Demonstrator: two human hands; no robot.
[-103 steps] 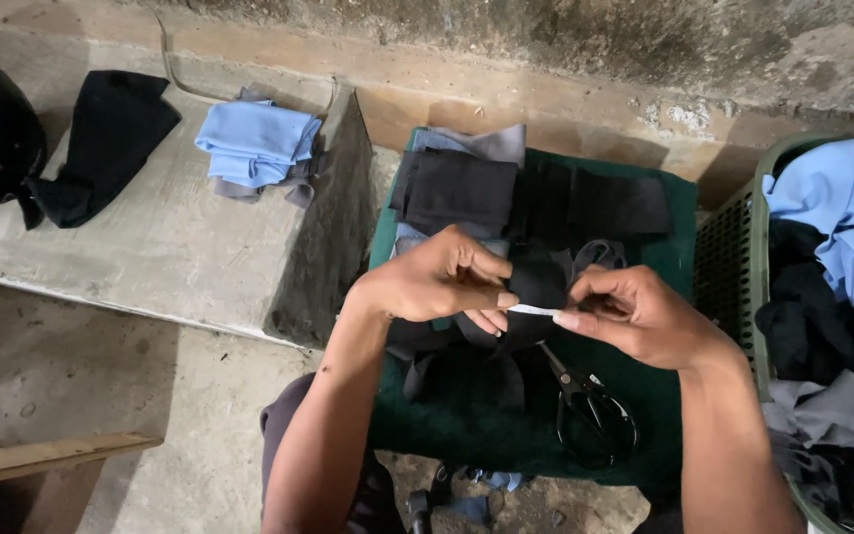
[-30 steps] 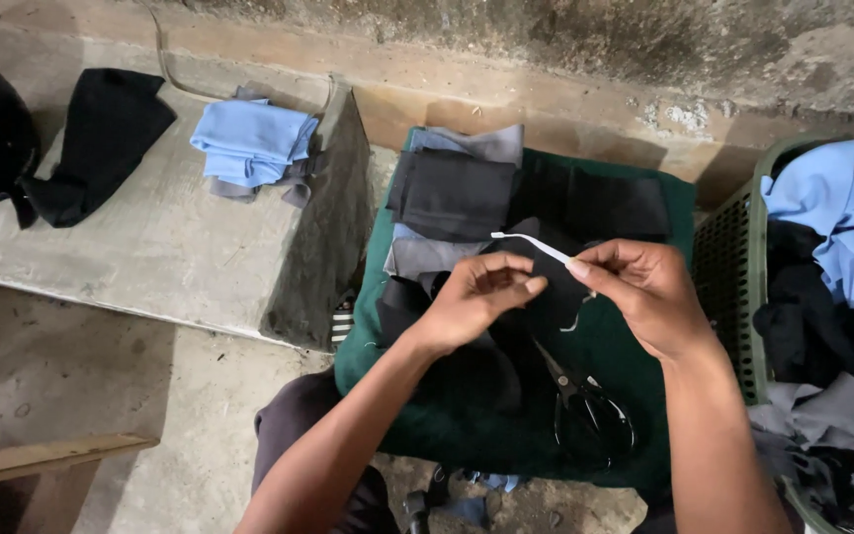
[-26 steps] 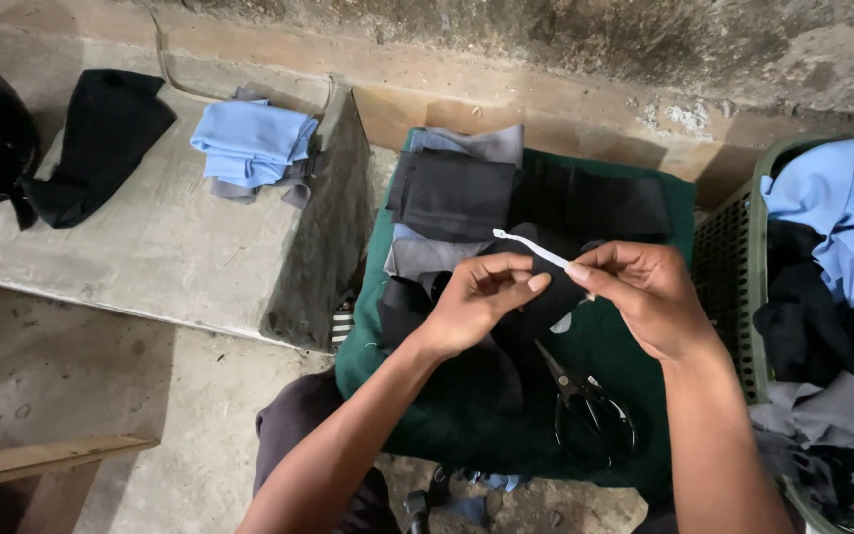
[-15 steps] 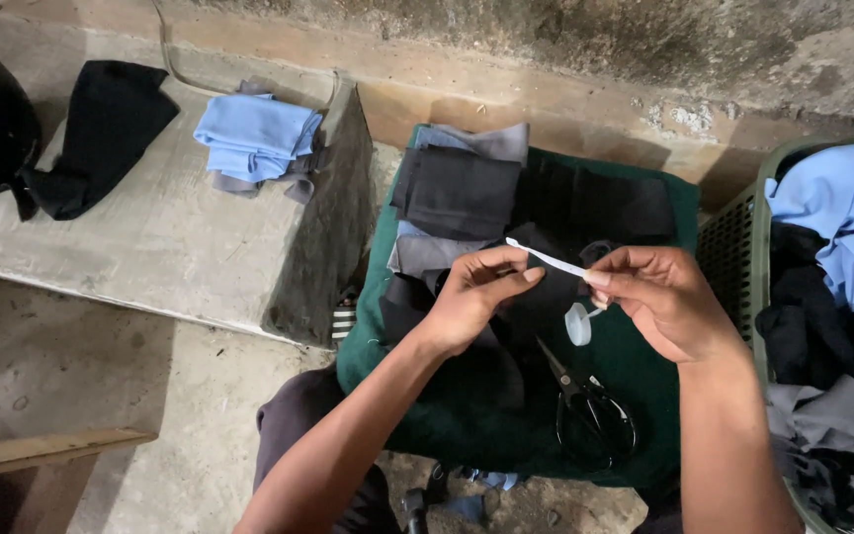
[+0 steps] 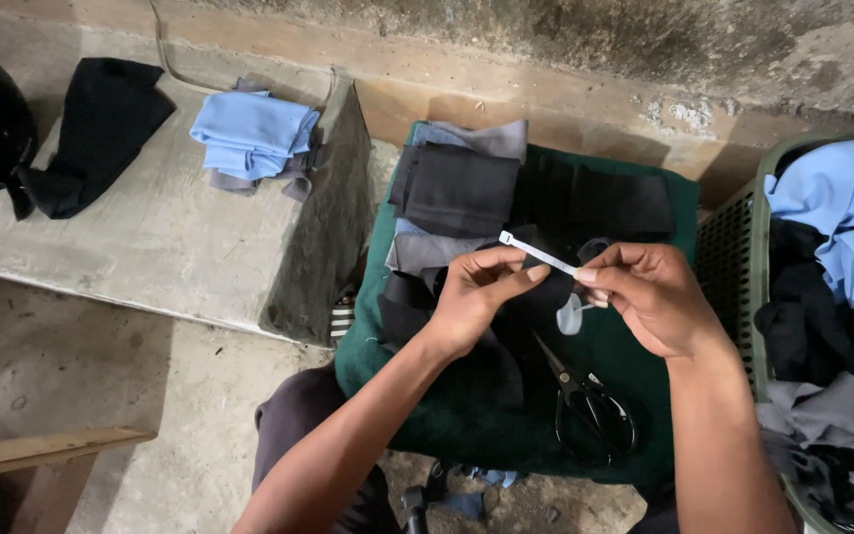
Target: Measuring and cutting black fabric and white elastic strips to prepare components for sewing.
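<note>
Together, left hand [image 5: 474,297] and right hand [image 5: 647,297] pinch a thin white strip [image 5: 538,254], fingers closed.

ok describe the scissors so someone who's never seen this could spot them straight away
Find the green cloth spread between the concrete bench and the laundry basket. The scissors lie on its near right part, just below the right hand. They are black with looped handles, the only hard tool among soft folded fabric.
</note>
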